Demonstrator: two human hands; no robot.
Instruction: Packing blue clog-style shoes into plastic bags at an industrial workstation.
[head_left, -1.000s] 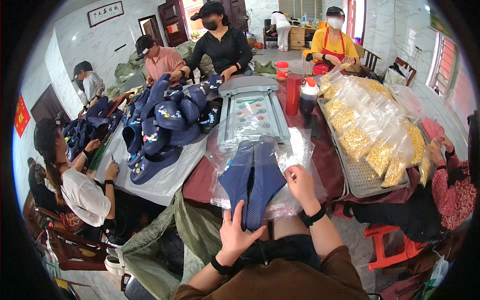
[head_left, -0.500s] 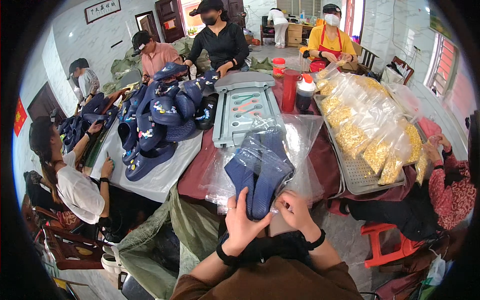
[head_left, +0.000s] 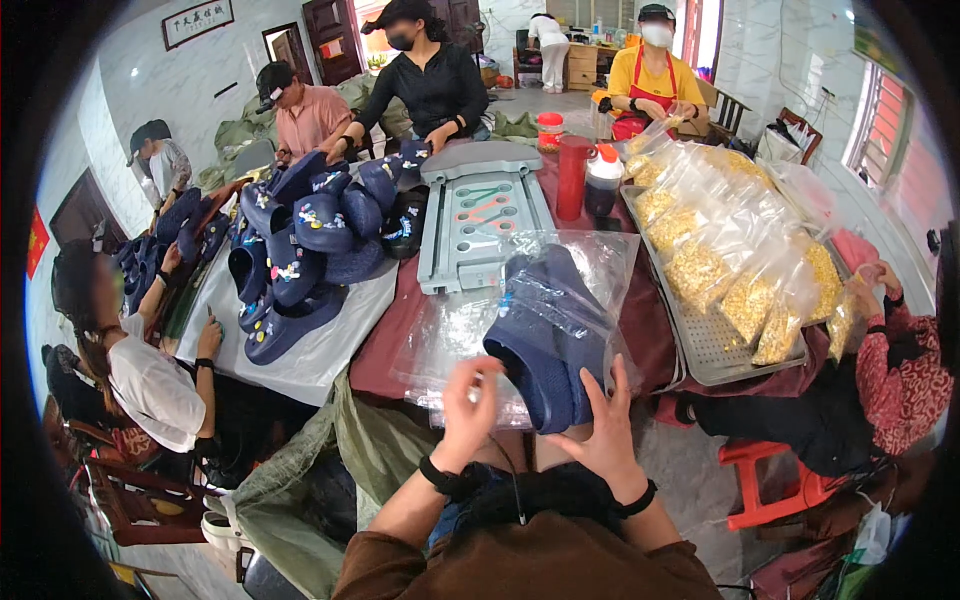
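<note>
A pair of dark blue clogs (head_left: pixel 548 335) stands tilted up at the table's near edge, wrapped in a clear plastic bag (head_left: pixel 590 270). My right hand (head_left: pixel 607 425) cups the heel end of the pair from below and the right. My left hand (head_left: pixel 470 405) pinches the bag's loose plastic to the left of the shoes. More flat clear bags (head_left: pixel 445 335) lie under the pair on the dark red tablecloth.
A grey plastic tray (head_left: pixel 478 215) lies beyond the shoes. A heap of blue clogs (head_left: pixel 310 240) fills the left. A metal tray (head_left: pixel 700 340) with bags of yellow pieces (head_left: pixel 720 265) is on the right. Red bottles (head_left: pixel 573 175) stand behind. Several people sit around the table.
The pair of clogs has gone from lying flat to tilted up toward me inside the bag. Both my hands have drawn in closer to the table's near edge.
</note>
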